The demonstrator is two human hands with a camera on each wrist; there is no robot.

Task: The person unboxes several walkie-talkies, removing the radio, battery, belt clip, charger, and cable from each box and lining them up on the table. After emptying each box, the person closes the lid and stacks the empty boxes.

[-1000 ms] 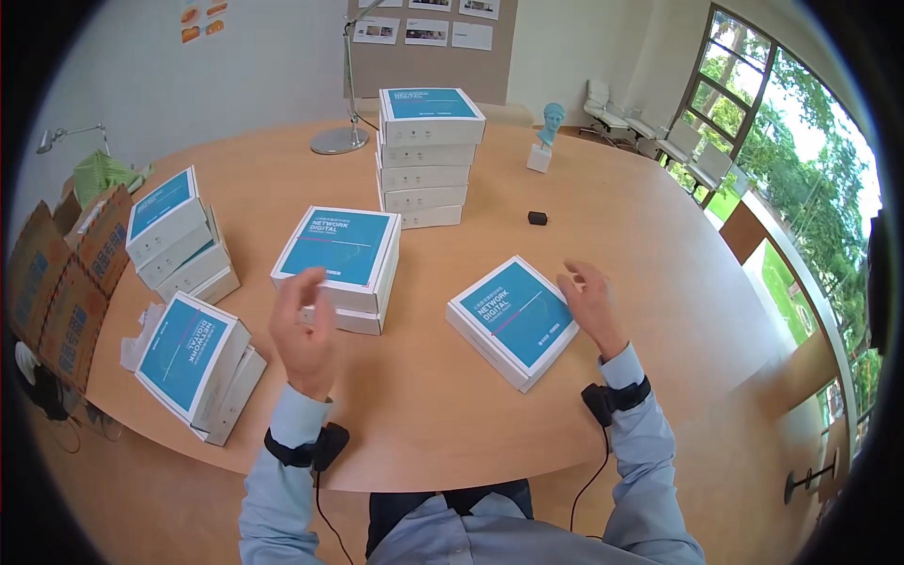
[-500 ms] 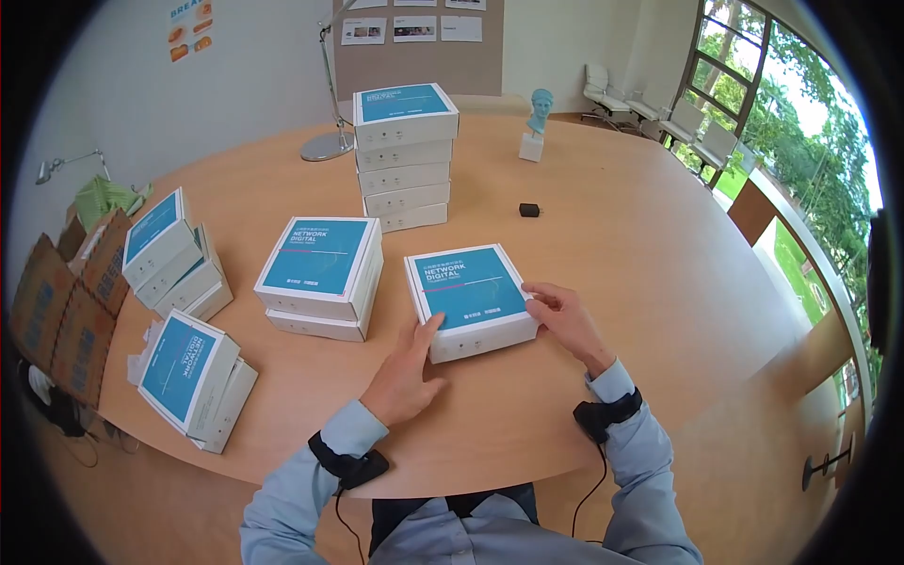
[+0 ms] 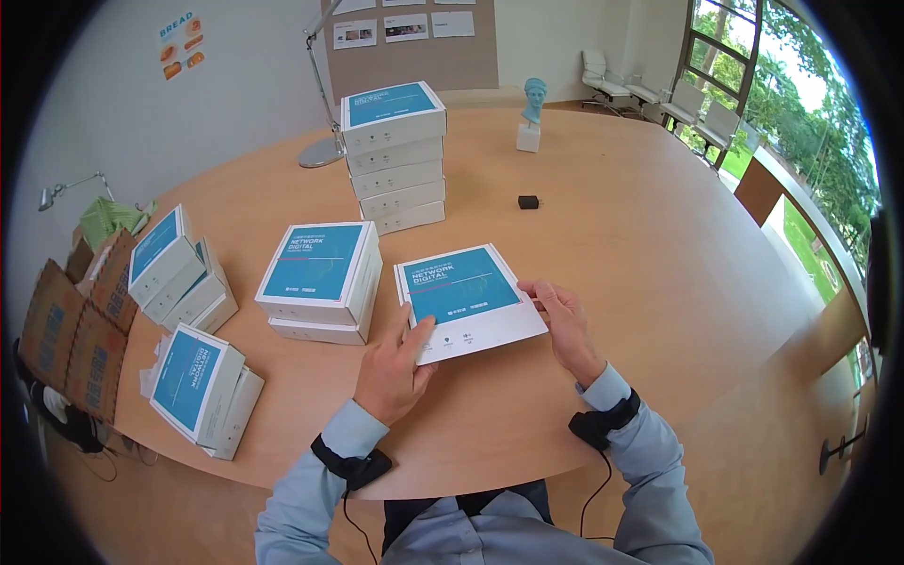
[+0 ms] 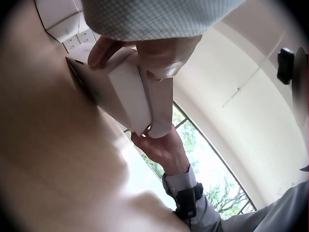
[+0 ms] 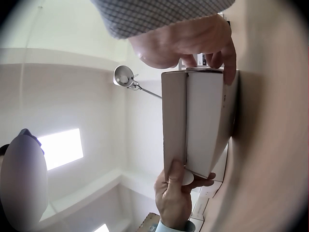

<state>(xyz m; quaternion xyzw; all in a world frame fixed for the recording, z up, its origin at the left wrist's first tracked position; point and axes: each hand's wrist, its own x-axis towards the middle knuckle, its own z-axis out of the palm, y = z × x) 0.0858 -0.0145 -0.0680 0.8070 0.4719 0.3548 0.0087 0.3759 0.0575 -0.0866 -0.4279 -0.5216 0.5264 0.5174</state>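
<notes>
A white cardboard box (image 3: 461, 278) with a teal printed label reading NETWORK DIGITAL sits on the table in front of me. Its front flap (image 3: 478, 339) is swung outward from the front wall, showing small printed icons. My left hand (image 3: 386, 379) grips the near left corner, thumb at the lid's edge. At the right side, my right hand (image 3: 565, 325) holds the near right corner. Both wrist views show a gap between the flap and the white front wall (image 5: 205, 121); the box's inside is hidden.
Left of this box stand two stacked boxes (image 3: 315, 268), with more stacks (image 3: 193, 386) along the left edge. A tall stack (image 3: 395, 155) rises behind, near a lamp (image 3: 322, 151). A black adapter (image 3: 530, 201) and a small bust (image 3: 533, 108) are farther back.
Both hands came to the box, which turned to face me more squarely. Its front flap then swung outward as the hands gripped the near corners.
</notes>
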